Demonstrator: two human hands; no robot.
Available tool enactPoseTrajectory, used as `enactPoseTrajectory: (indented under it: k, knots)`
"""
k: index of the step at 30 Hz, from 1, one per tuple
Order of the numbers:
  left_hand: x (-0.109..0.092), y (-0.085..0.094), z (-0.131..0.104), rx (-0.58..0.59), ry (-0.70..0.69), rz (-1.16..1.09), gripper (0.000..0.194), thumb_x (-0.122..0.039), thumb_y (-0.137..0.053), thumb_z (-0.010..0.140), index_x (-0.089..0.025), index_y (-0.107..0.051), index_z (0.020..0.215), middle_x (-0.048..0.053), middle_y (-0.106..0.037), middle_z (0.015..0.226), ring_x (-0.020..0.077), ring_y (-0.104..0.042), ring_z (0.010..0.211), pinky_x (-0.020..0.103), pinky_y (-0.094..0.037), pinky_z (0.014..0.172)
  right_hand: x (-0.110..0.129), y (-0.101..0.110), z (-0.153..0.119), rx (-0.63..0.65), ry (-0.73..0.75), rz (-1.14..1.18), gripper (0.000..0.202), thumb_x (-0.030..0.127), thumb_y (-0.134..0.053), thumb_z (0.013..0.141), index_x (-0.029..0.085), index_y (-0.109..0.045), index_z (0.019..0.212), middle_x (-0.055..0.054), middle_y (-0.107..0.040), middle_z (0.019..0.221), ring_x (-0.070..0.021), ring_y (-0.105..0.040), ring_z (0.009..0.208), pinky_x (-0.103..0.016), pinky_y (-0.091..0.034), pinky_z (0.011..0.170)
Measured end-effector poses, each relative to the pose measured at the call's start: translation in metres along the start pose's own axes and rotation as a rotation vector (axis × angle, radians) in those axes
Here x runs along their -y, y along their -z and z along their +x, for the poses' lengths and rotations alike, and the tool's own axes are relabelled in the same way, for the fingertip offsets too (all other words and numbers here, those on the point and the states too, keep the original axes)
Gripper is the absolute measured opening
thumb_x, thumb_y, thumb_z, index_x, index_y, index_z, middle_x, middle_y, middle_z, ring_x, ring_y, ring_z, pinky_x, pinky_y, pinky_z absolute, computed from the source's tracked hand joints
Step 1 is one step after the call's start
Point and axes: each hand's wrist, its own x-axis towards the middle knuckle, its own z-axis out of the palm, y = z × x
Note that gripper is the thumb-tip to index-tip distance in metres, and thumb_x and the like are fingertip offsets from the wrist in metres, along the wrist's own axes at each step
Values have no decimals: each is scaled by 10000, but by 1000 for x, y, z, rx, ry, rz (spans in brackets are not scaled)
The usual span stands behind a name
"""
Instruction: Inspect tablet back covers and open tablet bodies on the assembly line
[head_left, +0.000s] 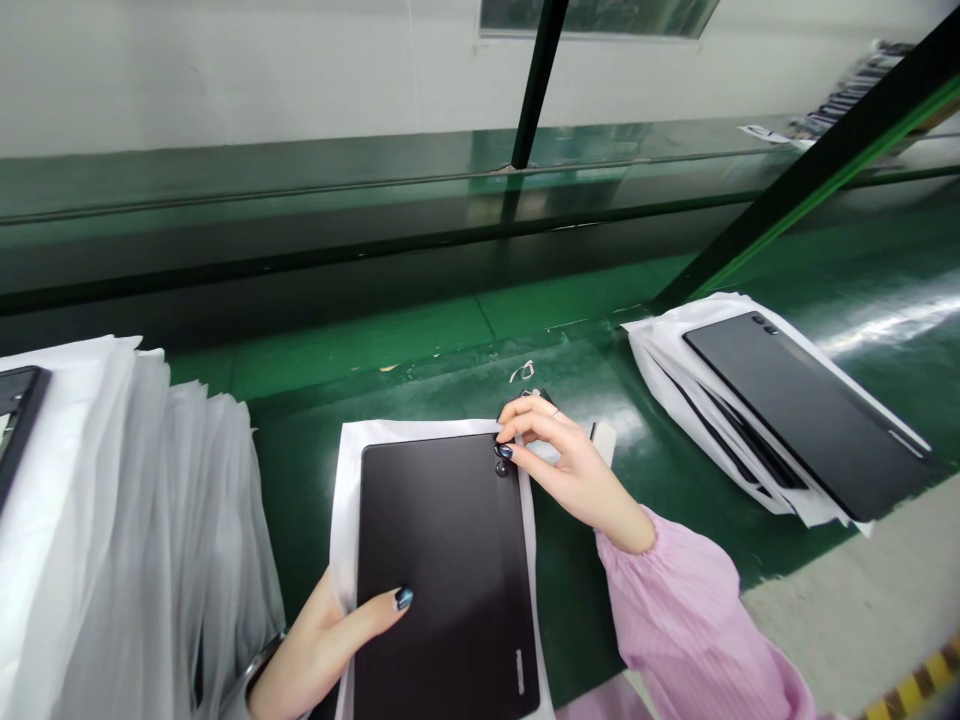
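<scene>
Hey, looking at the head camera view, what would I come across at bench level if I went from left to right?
Stack of white sheets, left hand, black panel, right hand, pile with another dark panel on top.

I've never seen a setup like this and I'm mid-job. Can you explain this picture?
There's no machine: a person works bare-handed, seen from a camera worn on their head, looking forward and down. The left hand holds a dark panel, thumb on top, with a white sheet beneath it. The right hand has its fingertips at the panel's upper right corner. On the green table, white wrapping is piled at left; a similar panel tops a stack at right.
</scene>
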Motion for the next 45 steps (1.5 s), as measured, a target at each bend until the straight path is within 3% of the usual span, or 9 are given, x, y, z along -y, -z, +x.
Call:
enactPoseTrajectory:
  k: [10,19,22,27,34,38,45]
  knots:
    - [1,2,0,13,15,18,687,-564,-838,669,-191,-718,1234,82,-747,1241,369,-646,1198,413,-509,1053,0,0,2,24,-58,50,174,76,-563,904,239,-614,871,-40,-574,1014,-194,-558,980,-317,-470,768]
    - [-1,0,-2,15,23,-1,682,-583,-855,643,-206,-743,1200,66,-803,1065,366,-659,1172,400,-525,1034,1,2,2,49,-140,159,126,126,-576,888,240,-616,852,-43,-551,1030,-183,-573,960,-310,-502,777]
    - [1,3,-2,22,24,15,660,-591,-851,645,-203,-760,1171,65,-813,937,362,-686,1101,429,-503,1060,3,3,2,46,-154,184,106,146,-596,883,239,-620,840,-43,-556,1016,-187,-579,951,-317,-508,781]
    - [4,5,-1,3,28,25,650,-588,-852,642,-207,-767,1162,64,-810,926,320,-723,944,426,-509,1047,3,3,3,35,-154,168,108,141,-611,869,232,-624,812,-40,-565,997,-189,-586,935,-314,-510,764]
    - [-2,0,-2,-18,0,2,653,-538,-861,652,-178,-751,1185,83,-813,953,369,-681,1123,387,-540,1005,-1,0,0,35,-82,39,160,106,-549,925,233,-587,835,-48,-569,974,-218,-565,959,-358,-472,791]
    - [-7,-4,-3,-55,32,-46,764,-553,-878,619,-188,-705,1268,81,-808,1036,382,-680,1132,389,-567,976,2,0,0,6,10,-8,186,81,-529,952,239,-560,858,-46,-558,965,-227,-548,974,-397,-436,880]
    - [-12,-5,-6,-8,116,-166,924,-548,-909,578,-220,-609,1388,59,-784,1152,372,-688,1128,393,-559,1010,5,1,-3,-51,78,75,177,81,-559,948,249,-578,898,-39,-488,1011,-219,-514,1017,-388,-407,941]
